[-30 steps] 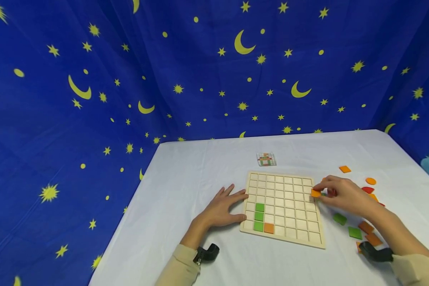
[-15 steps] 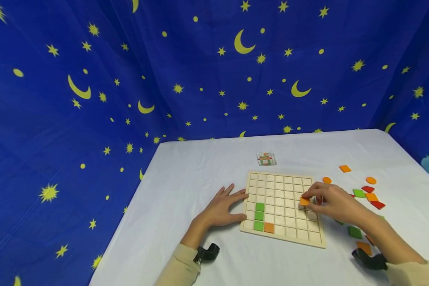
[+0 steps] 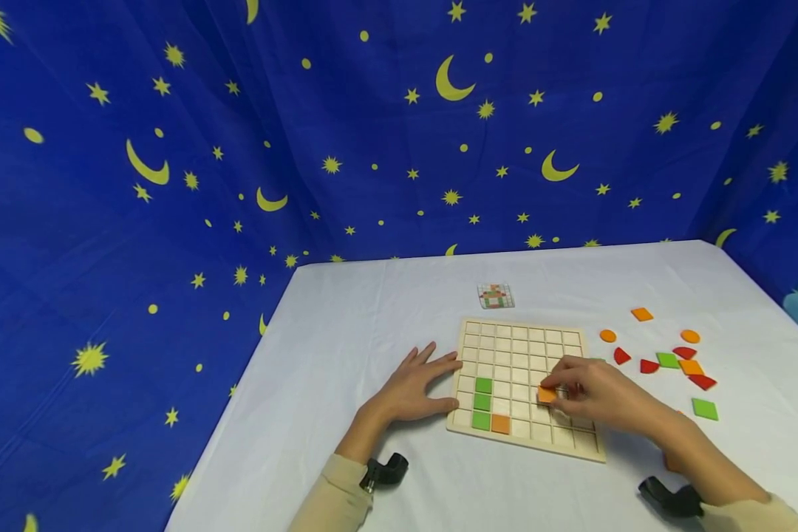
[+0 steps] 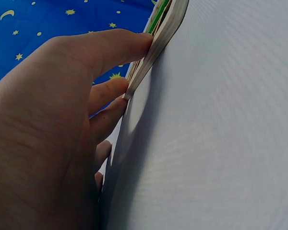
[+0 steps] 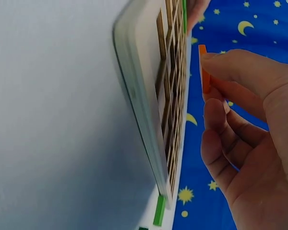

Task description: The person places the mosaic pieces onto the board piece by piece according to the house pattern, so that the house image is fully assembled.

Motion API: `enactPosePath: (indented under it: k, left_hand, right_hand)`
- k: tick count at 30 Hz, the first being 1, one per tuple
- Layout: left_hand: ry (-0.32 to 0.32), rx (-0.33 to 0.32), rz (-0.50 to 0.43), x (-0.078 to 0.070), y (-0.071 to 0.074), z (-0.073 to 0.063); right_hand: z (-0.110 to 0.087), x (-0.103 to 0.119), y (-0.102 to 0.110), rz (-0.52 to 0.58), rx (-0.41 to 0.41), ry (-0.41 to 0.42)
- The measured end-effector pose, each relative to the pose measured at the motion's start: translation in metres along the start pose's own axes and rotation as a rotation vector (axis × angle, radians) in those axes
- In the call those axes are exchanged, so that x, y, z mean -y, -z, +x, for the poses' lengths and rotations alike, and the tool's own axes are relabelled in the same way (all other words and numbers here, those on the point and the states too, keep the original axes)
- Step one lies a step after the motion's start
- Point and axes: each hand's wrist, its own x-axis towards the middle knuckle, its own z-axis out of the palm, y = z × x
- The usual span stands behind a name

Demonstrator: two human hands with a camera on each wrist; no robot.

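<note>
A wooden grid board (image 3: 525, 355) lies on the white table. Three green square tiles (image 3: 482, 402) stand in a column at its lower left, with an orange square tile (image 3: 500, 424) to the right of the lowest. My left hand (image 3: 408, 388) rests at the board's left edge, thumb and fingertips touching the rim, fingers spread. Between thumb and fingers my right hand (image 3: 601, 391) pinches another orange square tile (image 5: 205, 69). In the right wrist view that tile is held above the board, apart from its surface. The right hand hides part of the board's right side.
A small pattern card (image 3: 496, 295) lies behind the board. To the right are scattered loose pieces: red quarter-rounds (image 3: 648, 366), orange discs (image 3: 689, 336), green squares (image 3: 705, 408) and orange squares (image 3: 642, 314). A blue curtain (image 3: 372, 133) rises behind the table.
My right hand has carried the orange tile leftward and toward me, from the board's right edge to over its lower middle. The left hand has stayed in place.
</note>
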Motion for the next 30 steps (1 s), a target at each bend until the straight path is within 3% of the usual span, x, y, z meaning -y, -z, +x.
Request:
enactPosePath:
  k: [7,15,24,30]
  left_hand:
    - [0.003,-0.001,-0.001,0.000,-0.001,0.000]
    - [-0.001,-0.002,-0.015,-0.001,0.001,0.000]
    - [0.004,-0.004,-0.003,0.000,0.000,-0.001]
    - [0.003,-0.003,-0.004,-0.001,0.000,-0.001]
  right_hand:
    - [0.002,0.006,-0.013,-0.009,0.002,0.106]
    - [0.004,0.017,-0.019,0.006,0.077,0.041]
    - [0.006,0.024,-0.029,-0.007,0.067,0.116]
    - [0.006,0.030,-0.033,0.018,0.083,0.116]
